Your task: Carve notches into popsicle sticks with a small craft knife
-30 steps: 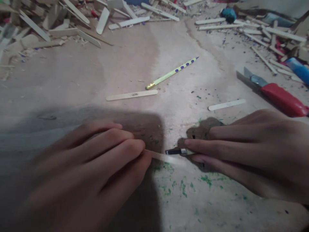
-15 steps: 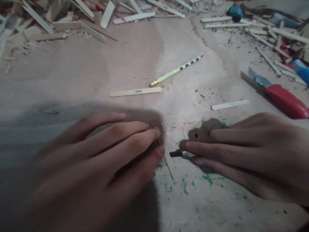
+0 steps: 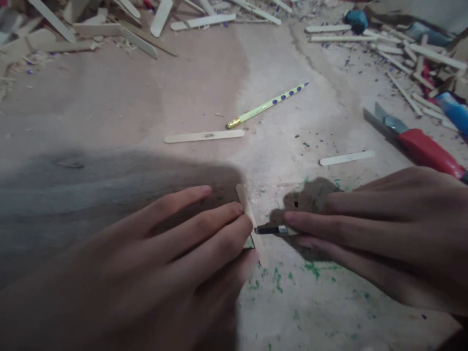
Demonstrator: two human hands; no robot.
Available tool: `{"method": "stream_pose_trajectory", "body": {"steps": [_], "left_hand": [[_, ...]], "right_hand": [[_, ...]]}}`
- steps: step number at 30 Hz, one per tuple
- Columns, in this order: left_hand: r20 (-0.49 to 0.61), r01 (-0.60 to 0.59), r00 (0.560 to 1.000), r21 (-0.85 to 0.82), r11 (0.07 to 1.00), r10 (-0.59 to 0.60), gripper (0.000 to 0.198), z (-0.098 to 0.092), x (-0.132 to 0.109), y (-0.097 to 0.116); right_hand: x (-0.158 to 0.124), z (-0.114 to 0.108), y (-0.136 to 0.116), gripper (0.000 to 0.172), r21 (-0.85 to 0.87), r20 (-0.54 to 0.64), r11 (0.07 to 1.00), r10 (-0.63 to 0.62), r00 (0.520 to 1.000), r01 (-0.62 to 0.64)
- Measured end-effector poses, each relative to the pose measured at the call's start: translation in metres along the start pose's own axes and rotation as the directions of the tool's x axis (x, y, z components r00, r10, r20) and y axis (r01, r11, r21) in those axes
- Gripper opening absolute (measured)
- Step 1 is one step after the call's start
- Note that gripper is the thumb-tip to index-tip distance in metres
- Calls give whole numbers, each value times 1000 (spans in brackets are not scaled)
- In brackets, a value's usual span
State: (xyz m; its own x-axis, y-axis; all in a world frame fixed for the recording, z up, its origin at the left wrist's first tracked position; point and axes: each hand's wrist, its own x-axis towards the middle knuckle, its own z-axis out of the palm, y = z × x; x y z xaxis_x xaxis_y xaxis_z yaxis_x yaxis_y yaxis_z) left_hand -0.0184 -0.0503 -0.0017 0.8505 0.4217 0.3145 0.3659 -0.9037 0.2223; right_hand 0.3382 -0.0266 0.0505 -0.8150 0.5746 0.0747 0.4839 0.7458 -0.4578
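Note:
My left hand [image 3: 190, 243] grips a wooden popsicle stick [image 3: 241, 193] between thumb and fingertips, close over the table. The stick slants, its upper end pointing away from me, and the fingers cover part of it. In my right hand [image 3: 380, 234] is a slim tool [image 3: 269, 230] with a dark shaft and a silver collar; its handle is hidden by the fingers. The dark tip touches the stick's right side, or very nearly so. Green specks are scattered on the tabletop [image 3: 292, 321] below the tool.
Beyond my hands lie another popsicle stick [image 3: 204, 137] and a dotted yellow-green pencil [image 3: 268, 106]. A shorter stick piece [image 3: 347, 158] and a red-handled knife [image 3: 426, 146] are at right. Wood scraps [image 3: 91, 31] pile up along the far edge, with more sticks [image 3: 398, 46] at far right.
My left fingers have shifted along the stick toward me, showing more of its upper end. The stick has turned slightly, and the tool's tip now shows over its edge.

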Motion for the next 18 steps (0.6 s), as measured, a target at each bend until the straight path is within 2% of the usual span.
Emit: {"method": "stream_pose_trajectory", "body": {"steps": [7, 11, 14, 18], "left_hand": [[-10, 31, 999, 0, 1000, -31, 36, 0, 0, 0], [29, 75, 997, -72, 995, -73, 41, 3, -2, 0], [53, 60, 997, -96, 994, -55, 43, 2, -2, -1], [61, 46, 997, -98, 994, -40, 44, -2, -1, -3]], "right_hand": [[-3, -4, -6, 25, -6, 16, 1000, 29, 999, -29], [-3, -5, -7, 27, 4, 35, 1000, 23, 999, -24], [-1, -5, -9, 27, -11, 39, 999, 36, 999, -36], [2, -10, -13, 18, -54, 81, 998, 38, 996, -34]]}}
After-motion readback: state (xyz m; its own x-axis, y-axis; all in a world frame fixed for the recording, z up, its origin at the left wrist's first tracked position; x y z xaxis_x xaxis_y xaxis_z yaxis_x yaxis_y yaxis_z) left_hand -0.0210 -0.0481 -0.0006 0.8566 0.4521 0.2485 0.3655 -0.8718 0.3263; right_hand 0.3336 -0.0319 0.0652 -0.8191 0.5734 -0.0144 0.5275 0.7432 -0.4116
